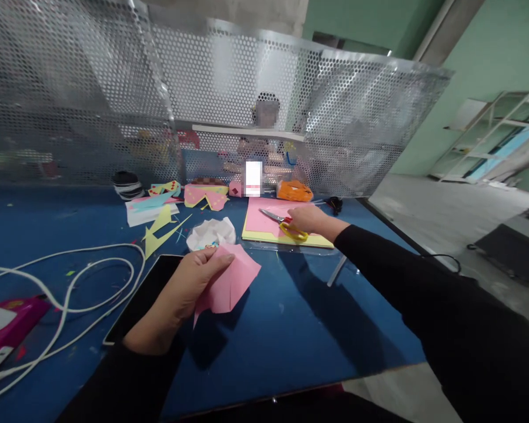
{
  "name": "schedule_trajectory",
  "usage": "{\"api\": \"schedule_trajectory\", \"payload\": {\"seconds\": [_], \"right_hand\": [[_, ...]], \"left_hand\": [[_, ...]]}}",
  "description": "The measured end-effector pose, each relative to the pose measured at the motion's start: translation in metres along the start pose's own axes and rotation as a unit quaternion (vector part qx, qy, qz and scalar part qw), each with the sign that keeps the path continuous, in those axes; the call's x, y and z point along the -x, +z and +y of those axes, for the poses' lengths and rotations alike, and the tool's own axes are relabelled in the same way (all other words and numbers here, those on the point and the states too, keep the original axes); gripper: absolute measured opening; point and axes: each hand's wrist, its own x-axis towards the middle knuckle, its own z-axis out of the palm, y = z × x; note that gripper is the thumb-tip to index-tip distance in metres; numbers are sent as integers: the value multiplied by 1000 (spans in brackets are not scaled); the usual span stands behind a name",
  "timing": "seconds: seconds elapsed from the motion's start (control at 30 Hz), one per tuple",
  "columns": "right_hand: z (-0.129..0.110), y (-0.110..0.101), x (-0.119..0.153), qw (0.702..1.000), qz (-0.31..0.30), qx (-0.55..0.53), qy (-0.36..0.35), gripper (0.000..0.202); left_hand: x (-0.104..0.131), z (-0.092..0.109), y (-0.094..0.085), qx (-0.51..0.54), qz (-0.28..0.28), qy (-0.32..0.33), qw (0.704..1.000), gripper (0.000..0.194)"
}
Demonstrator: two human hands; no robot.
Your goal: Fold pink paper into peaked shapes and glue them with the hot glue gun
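A folded pink paper piece (235, 282) with cut edges is pinched between the thumb and fingers of my left hand (198, 270), above the blue table. My right hand (306, 218) reaches over the stack of pink and yellow sheets (258, 220). Its fingers are bent at the scissors (294, 232), which have yellow and red handles and lie on the stack with the blades pointing left. Whether the fingers grip the handle is hard to make out. Behind my left hand sits a white crumpled-paper bowl (211, 231) with small scraps in it.
A dark tablet (152, 294) lies under my left forearm, beside white cables (68, 299) and a magenta power strip (15, 332). Paper cutouts (206, 197), a striped roll (127, 185) and an orange packet (294, 190) line the back, before a perforated metal screen (229, 76). A person is behind it.
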Motion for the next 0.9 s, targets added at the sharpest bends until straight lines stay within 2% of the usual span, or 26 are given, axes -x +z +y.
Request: {"api": "schedule_trajectory", "payload": {"seconds": [0.13,0.2,0.27,0.33,0.4,0.47,0.57,0.7,0.9], "right_hand": [[-23,-33,53,1000,27,0,2,33],[-43,-38,91,998,66,-13,-12,34],[-64,-30,129,991,127,-32,-20,36],[-82,-12,161,958,271,-80,-40,28],[-95,11,183,940,324,-107,-24,29],[-102,32,193,940,320,-115,-6,29],[-108,52,195,956,269,-113,-18,29],[-113,57,183,967,224,-101,-61,23],[-117,58,164,974,164,-72,-140,12]], "left_hand": [[2,0,7,9,-33,-17,999,33],[3,-1,11,-6,-45,-11,999,31],[3,-3,15,-30,-58,-8,998,33],[2,-8,20,-52,-69,-15,996,34],[1,-16,26,-78,-73,-24,994,33],[1,-26,30,-119,-67,-26,990,28],[1,-40,33,-195,-46,-22,979,27],[3,-47,34,-284,-27,-3,958,29],[-3,-44,36,-384,-41,23,922,28]]}}
